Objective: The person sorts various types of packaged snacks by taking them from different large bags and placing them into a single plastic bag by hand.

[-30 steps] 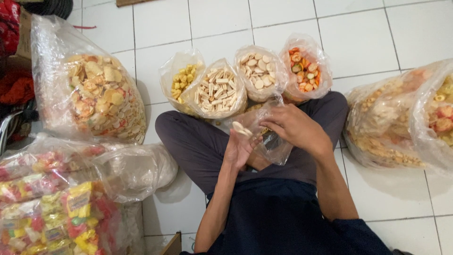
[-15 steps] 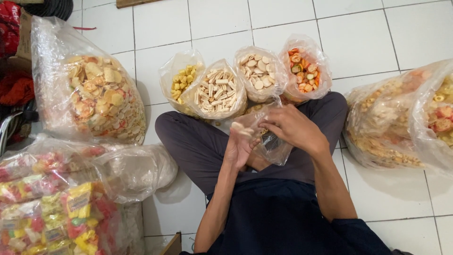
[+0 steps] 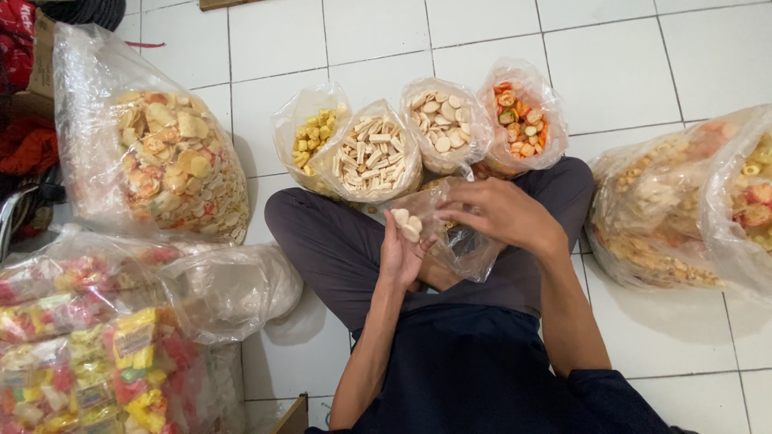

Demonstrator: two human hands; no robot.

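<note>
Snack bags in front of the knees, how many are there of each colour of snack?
Yellow snack bag: 1
Pale stick snack bag: 1
Pale round snack bag: 1
Orange and red snack bag: 1
Total: 4 open bags in the row. The left hand holds a few pale round pieces beside the small clear bag that the right hand grips.

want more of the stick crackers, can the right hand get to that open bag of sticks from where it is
Probably yes: the right hand sits at the small clear bag in the lap, and the stick cracker bag stands open just ahead of the knees, nothing between. It would have to let go first.
</note>
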